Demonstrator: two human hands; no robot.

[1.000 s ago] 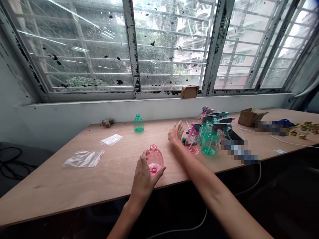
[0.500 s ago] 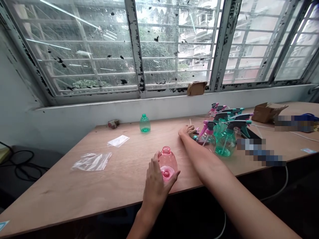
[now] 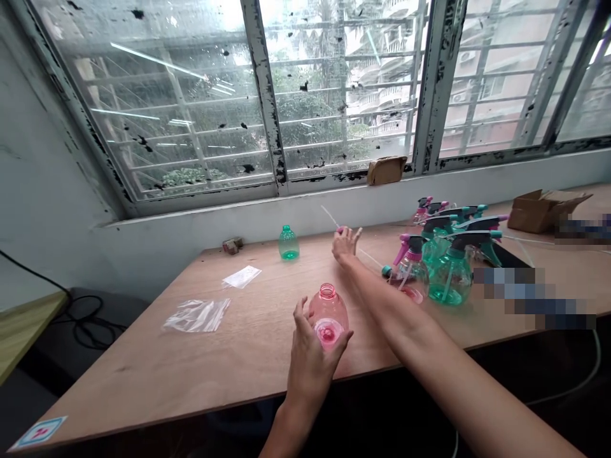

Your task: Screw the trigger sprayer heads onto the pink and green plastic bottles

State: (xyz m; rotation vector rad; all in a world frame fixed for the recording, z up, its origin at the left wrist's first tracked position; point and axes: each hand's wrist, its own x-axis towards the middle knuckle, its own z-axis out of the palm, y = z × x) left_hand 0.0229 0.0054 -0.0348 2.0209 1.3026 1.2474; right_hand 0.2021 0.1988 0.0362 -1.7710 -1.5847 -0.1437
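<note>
My left hand (image 3: 312,359) is wrapped round an uncapped pink plastic bottle (image 3: 327,313) that stands upright near the front edge of the wooden table (image 3: 248,331). My right hand (image 3: 344,243) is stretched far across the table and pinches a spray-head part with a thin white dip tube (image 3: 330,216) that sticks up and to the left. Just right of that arm stands a cluster of assembled pink and teal spray bottles (image 3: 442,254).
A lone teal bottle (image 3: 288,243) stands by the wall. Two clear plastic bags (image 3: 198,314) lie on the left of the table. A brown cardboard box (image 3: 541,210) sits at the far right, another small box (image 3: 386,170) on the windowsill. Cables lie at left.
My right hand reached in beside the spray bottles, closed on a spray-head part and lifted it off the table. My left hand stayed on the pink bottle. The view shifted left.
</note>
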